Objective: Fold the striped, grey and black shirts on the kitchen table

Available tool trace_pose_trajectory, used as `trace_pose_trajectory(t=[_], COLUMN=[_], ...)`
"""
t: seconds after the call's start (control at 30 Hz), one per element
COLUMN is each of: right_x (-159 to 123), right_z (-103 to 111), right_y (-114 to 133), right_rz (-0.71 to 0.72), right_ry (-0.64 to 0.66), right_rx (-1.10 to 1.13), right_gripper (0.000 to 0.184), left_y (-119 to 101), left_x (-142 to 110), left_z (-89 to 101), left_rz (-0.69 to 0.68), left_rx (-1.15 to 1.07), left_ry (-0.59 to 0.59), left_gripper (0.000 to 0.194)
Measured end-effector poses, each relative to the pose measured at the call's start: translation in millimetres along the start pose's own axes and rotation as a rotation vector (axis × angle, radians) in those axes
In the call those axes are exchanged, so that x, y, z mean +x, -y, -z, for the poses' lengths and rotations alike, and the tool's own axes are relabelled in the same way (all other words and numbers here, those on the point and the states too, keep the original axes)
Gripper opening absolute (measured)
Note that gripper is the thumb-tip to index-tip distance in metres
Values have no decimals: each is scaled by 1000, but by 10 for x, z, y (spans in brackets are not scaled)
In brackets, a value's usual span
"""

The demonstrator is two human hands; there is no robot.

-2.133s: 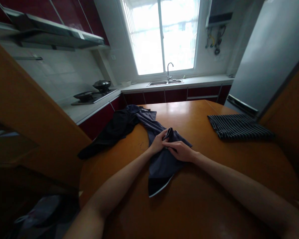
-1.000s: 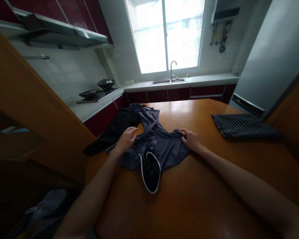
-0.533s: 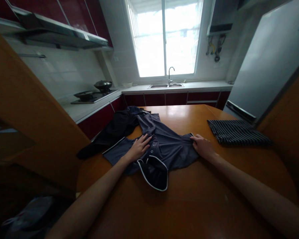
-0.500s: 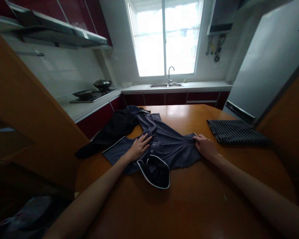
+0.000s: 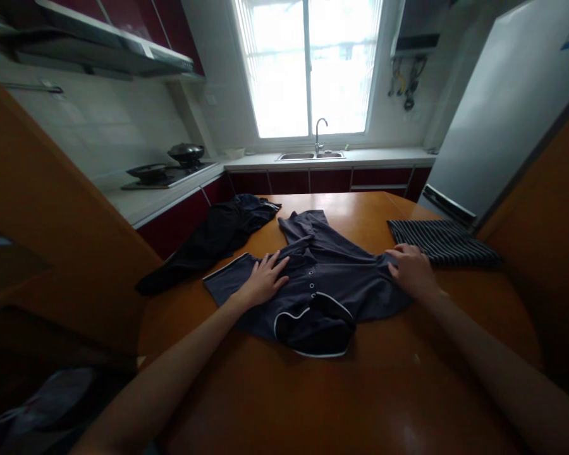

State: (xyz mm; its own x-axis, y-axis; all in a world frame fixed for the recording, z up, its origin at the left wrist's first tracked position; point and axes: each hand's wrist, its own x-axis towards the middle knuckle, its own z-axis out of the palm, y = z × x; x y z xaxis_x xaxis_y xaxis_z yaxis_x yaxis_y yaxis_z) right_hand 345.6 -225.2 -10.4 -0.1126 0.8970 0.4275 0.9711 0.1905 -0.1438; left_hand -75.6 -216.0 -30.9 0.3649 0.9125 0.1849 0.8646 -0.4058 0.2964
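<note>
A dark grey-blue polo shirt (image 5: pixel 341 278) with white piping lies spread on the wooden table (image 5: pixel 284 398), its collar towards me and its lower part bunched and creased at the far side. Flat on the shirt's left part, fingers spread, rests my left hand (image 5: pixel 264 280). At the right sleeve, my right hand (image 5: pixel 412 268) is closed with thumb and fingers on the sleeve's edge. The cloth between those fingers is partly hidden. Several buttons run up from the collar.
Dark clothes (image 5: pixel 218 234) lie heaped at the table's left edge. A folded black-and-white striped cloth (image 5: pixel 443 241) lies at the right, just beyond my right hand. Further off are a stove with pans (image 5: pixel 186 153), a sink (image 5: pixel 296 156) and a fridge (image 5: pixel 507 107).
My right hand has pulled the sleeve to the right. The shirt has shifted right and away from the dark clothes, and its collar has turned. My left hand stays flat on it.
</note>
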Motion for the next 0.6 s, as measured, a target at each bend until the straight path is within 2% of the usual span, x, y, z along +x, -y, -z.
trace_pose_trajectory(t=[0.03, 0.1, 0.2, 0.27, 0.33, 0.4, 0.5, 0.6], right_x=[-13, -65, -209, -317, -398, -437, -440, -432], right_z=[40, 146, 288, 318, 294, 254, 241, 284], right_y=[79, 247, 490, 624, 720, 777, 810, 821], right_rz=[70, 244, 485, 580, 629, 650, 676, 700], right_ry=[9, 158, 512, 654, 684, 650, 593, 575], right_rx=[129, 410, 649, 664, 622, 575, 551, 538], right_gripper=[24, 19, 23, 46, 61, 58, 45, 42], left_y=[-48, -186, -444, -584, -665, -695, -702, -717], left_x=[-13, -66, -206, -311, -393, -441, -467, -481], left_z=[76, 273, 571, 692, 731, 712, 660, 658], left_rz=[-70, -200, -272, -291, -323, -357, -362, -338], left_rx=[-35, -149, -329, -381, -363, -283, -169, -127], left_ry=[-16, 22, 299, 534, 717, 792, 759, 715], left_gripper=[54, 40, 31, 39, 66, 86, 89, 84])
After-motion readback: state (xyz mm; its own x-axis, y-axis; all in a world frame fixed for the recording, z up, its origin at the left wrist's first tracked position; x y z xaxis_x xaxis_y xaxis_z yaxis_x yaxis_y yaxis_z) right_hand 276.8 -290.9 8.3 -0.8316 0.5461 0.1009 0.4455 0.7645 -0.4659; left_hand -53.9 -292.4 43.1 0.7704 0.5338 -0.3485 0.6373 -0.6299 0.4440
